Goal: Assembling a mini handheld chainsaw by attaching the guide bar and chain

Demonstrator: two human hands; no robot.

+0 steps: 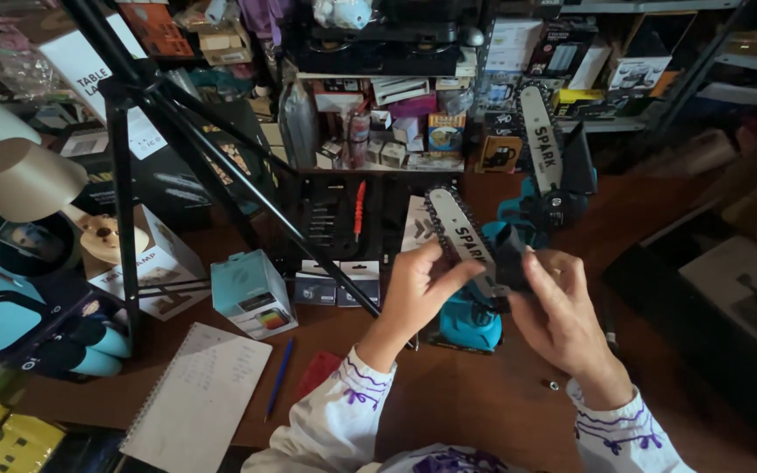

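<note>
Cluttered desk | left hand, right hand grip mini chainsaw

My left hand pinches the chain along the bar of a small teal chainsaw, thumb on the near edge. My right hand grips its dark body at three o'clock from the bar — fingers curled over it. A second chainsaw stands at one o'clock. At nine o'clock sit a teal box, a tripod and a lamp; a notepad and blue pen lie at seven o'clock.
</note>
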